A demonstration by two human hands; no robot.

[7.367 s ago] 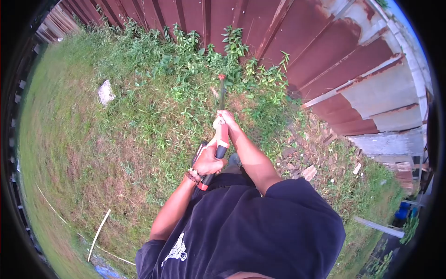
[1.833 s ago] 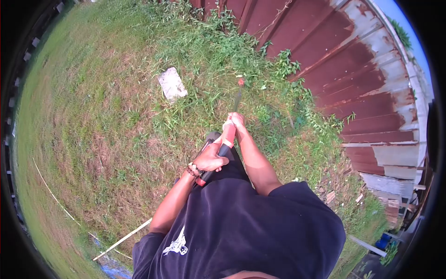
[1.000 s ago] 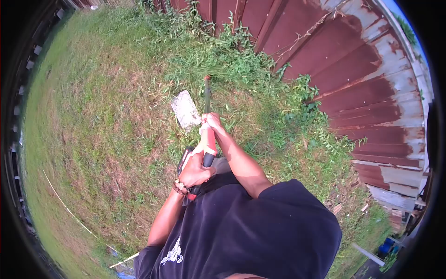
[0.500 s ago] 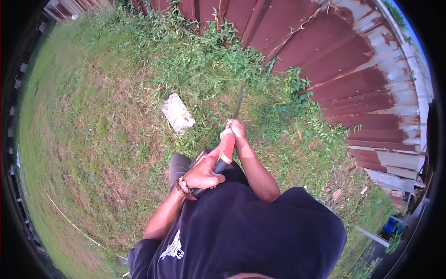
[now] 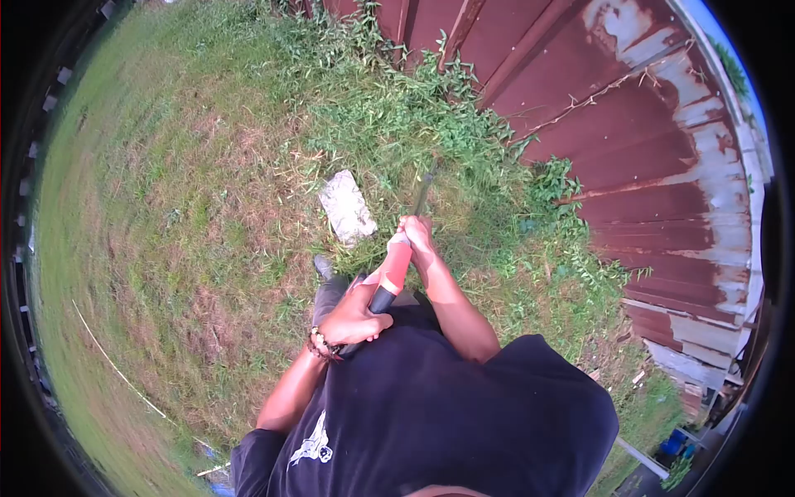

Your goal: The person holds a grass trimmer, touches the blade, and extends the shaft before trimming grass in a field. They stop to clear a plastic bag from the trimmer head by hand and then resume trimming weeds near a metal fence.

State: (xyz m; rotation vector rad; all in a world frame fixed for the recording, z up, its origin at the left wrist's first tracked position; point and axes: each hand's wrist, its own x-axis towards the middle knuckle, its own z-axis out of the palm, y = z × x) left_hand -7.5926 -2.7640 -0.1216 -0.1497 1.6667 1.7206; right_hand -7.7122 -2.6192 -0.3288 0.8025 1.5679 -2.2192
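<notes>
A red and black grass trimmer point(image 5: 395, 263) slants forward from my waist. Its thin dark shaft point(image 5: 425, 189) points at the weeds, and its far end blurs into the grass. My left hand point(image 5: 354, 316), with a beaded bracelet at the wrist, is closed around the rear of the trimmer near my belly. Farther forward, my right hand point(image 5: 416, 231) wraps the front of the red body where the shaft begins. A whitish flat slab point(image 5: 348, 207) lies on the grass just left of the shaft.
Leafy weeds point(image 5: 464, 120) grow along the foot of a rusty red metal sheet fence point(image 5: 629, 149), ahead and right. Patchy grass point(image 5: 199, 224) stretches left. A thin pale line point(image 5: 116, 370) lies at lower left. Blue objects point(image 5: 672, 441) stand at lower right.
The view has turned a little left, so the slab and fence sit farther right. My foot now shows below the slab. Both hands keep their hold, and the trimmer stays pointed forward.
</notes>
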